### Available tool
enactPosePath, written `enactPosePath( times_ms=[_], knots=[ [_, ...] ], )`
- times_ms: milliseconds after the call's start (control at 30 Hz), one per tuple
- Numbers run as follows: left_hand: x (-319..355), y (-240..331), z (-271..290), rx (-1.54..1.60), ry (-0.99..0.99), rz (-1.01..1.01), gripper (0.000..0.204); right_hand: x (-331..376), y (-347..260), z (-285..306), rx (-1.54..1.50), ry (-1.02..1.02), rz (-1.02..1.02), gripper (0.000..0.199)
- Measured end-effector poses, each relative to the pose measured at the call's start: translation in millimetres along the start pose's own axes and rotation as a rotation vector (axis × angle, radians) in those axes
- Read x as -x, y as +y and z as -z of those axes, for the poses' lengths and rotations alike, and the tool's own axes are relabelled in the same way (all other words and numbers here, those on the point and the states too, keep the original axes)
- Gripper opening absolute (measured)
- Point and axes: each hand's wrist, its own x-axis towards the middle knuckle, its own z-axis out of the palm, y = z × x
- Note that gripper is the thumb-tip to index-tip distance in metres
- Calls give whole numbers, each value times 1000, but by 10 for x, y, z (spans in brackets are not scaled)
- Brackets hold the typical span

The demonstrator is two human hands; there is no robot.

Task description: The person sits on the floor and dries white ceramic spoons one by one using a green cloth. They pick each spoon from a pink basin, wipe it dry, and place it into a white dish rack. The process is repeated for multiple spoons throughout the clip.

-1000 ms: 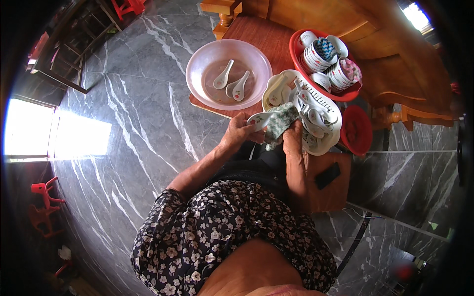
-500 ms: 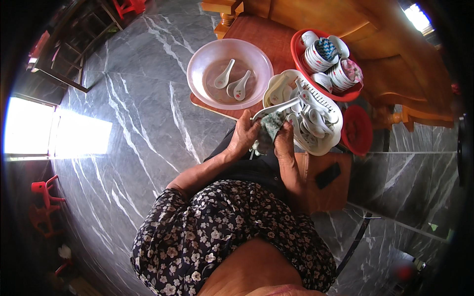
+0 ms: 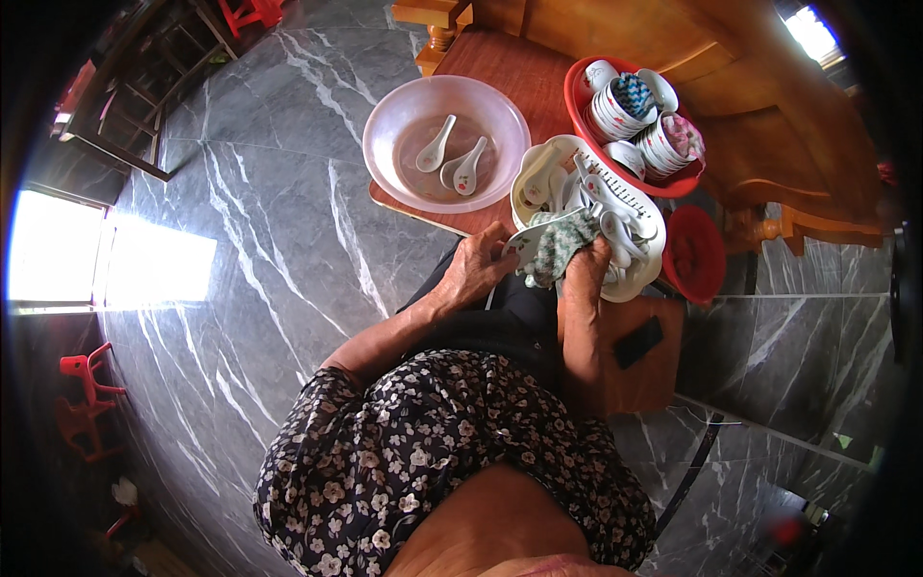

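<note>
The left hand [image 3: 478,267] is closed on a white ceramic spoon [image 3: 527,240], pinching it near one end so that the spoon's long axis runs up and to the right, away from the palm and toward the other hand. The right hand [image 3: 586,264] is clenched on a green and white cloth [image 3: 558,245], which is bunched against the far end of the spoon; cloth and spoon are touching, and the two hands sit just beside each other with the spoon bridging them. The spoon is therefore between the hands, held above the near edge of the white basket [image 3: 642,279], which is heaped with more white spoons.

Both forearms come up from the lower edge. The left one is angled in from the left with the wrist bent inward; the right one rises almost straight, its wrist cocked over the basket rim. The left hand is the nearer one to the pink basin [image 3: 385,130], which stands up and to the left on the wooden surface [image 3: 519,72] and holds some water and two spoons [image 3: 452,159]. The right hand is nearer to the basket and to the red tray [image 3: 582,91] of stacked small bowls beyond it. A small red bucket [image 3: 694,255] stands to the right of the basket, lower down, over the grey marble floor [image 3: 260,250]
</note>
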Motion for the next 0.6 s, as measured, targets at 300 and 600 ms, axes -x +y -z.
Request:
enactPosePath(
  times_ms=[300,600],
  knots=[
    [0,-70,44,-111,-66,58,21,7,20,12,-207,92,-41,15],
    [-40,-116,1,31,-81,18,22,136,205,-103,236,-55,-30,14]
  ],
)
